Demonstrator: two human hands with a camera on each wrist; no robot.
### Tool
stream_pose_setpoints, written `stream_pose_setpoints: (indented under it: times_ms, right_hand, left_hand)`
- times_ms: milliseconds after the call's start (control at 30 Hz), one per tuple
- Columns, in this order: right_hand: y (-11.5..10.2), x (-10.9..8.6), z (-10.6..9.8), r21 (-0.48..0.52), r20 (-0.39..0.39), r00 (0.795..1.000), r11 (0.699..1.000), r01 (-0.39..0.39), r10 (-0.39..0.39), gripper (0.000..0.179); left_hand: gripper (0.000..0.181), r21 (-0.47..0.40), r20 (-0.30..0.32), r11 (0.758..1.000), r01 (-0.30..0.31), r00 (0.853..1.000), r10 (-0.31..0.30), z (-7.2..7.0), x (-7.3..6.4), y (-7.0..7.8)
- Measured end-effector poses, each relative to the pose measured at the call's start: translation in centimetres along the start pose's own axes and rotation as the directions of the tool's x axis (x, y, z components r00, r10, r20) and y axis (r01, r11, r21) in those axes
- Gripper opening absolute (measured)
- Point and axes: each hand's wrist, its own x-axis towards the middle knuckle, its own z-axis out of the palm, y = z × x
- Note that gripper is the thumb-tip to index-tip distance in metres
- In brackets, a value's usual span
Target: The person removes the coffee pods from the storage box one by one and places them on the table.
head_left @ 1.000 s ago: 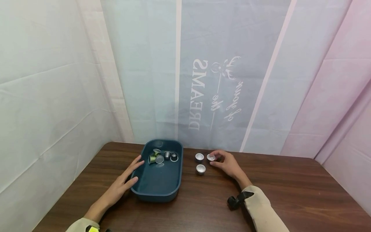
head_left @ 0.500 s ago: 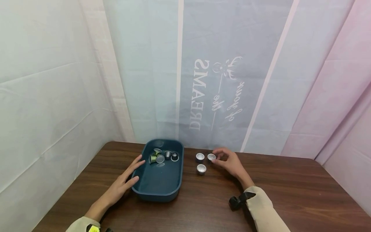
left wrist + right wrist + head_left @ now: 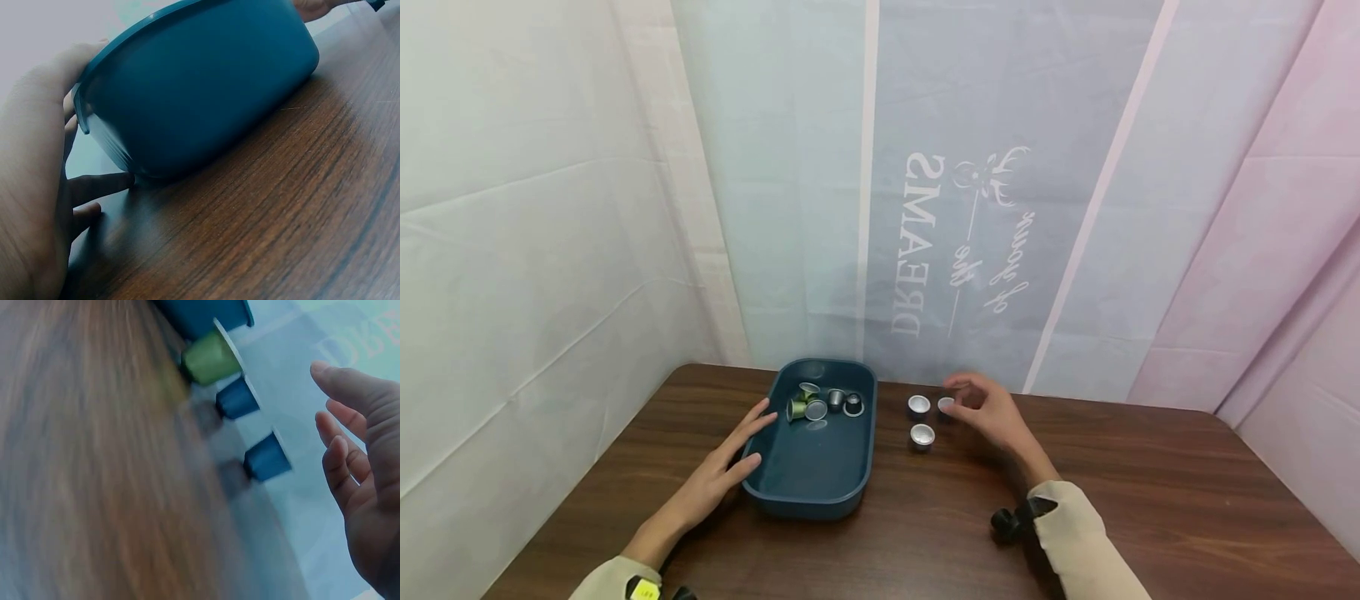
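Blue tub (image 3: 808, 507), left hand (image 3: 709, 485) touching it, fingers extended, right hand (image 3: 997, 419) near three capsules (image 3: 922, 437), fingers parted

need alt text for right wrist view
A right hand, empty and loosely curved, beside but apart from a green capsule and two blue capsules, all upright on a wood-grain table. Part of a blue tub shows at the top; the view is tilted.
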Motion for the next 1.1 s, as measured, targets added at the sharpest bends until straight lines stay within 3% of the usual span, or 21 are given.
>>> stream_pose_setpoints:
  times_ms: [167,367,633,833,1100]
  right_hand:
    - [-1.8,0.6,0.7,0.054,0.044,0.996,0.996,0.075,-0.078,0.031]
    - [-3.3,1.4,2.1,0.086,0.078,0.972,0.973,0.213,-0.219,0.032]
    - [-5.8,2.7,3.9,0.121,0.11,0.955,0.957,0.263,-0.276,0.034]
    - [-7.3,3.7,5.3,0.15,0.178,0.941,0.953,0.263,-0.288,0.033]
    - [-4.9,5.2,8.9,0.053,0.268,0.911,0.949,0.312,-0.314,0.035]
  left_hand:
    - [0.055,-0.012,-0.008,1.0,-0.005,1.0,0.005,0.0,0.0,0.0]
    - [0.053,-0.019,0.001,1.0,-0.003,1.0,0.003,0.0,0.0,0.0]
    - [0.054,-0.025,0.012,1.0,-0.006,1.0,0.006,0.0,0.0,0.1]
    - [0.054,-0.025,0.009,1.0,-0.008,1.0,0.008,0.0,0.0,0.2]
    - [0.054,-0.016,-0.004,1.0,0.009,1.0,-0.009,0.2,0.0,0.2]
